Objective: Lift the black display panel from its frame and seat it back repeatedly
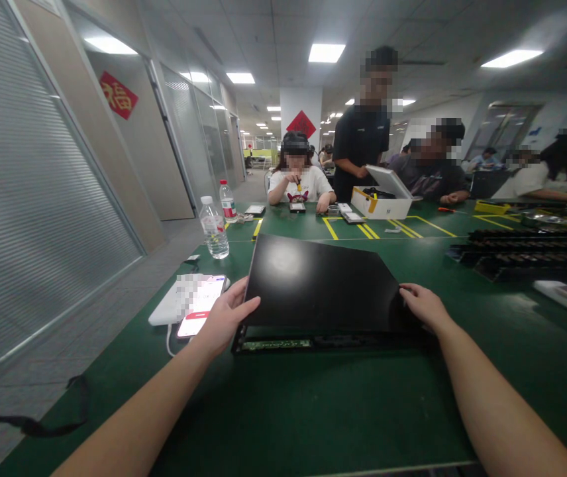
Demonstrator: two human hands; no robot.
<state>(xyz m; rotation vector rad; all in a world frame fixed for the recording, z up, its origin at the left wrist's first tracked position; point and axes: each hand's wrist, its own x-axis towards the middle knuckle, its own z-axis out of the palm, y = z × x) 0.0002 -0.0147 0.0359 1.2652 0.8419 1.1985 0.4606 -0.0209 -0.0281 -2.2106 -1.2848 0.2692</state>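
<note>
Between my hands is a thin black screen panel (313, 285), tilted, with a soft light reflection on its face. My left hand (228, 311) grips its left edge, thumb over the front. On the right edge, my right hand (425, 306) holds it with fingers partly hidden behind the corner. Below the panel, a black frame (353, 343) lies on the green table, and a green circuit strip (276, 344) shows along its near side. The panel hides most of the frame's inside.
Left of the panel are a lit phone (203, 308), a white box (164, 308) and a water bottle (214, 228). Stacked black frames (512, 252) lie to the right, near a white device (566, 298). Across the green table (343, 411), people sit and stand near an open white box (383, 205).
</note>
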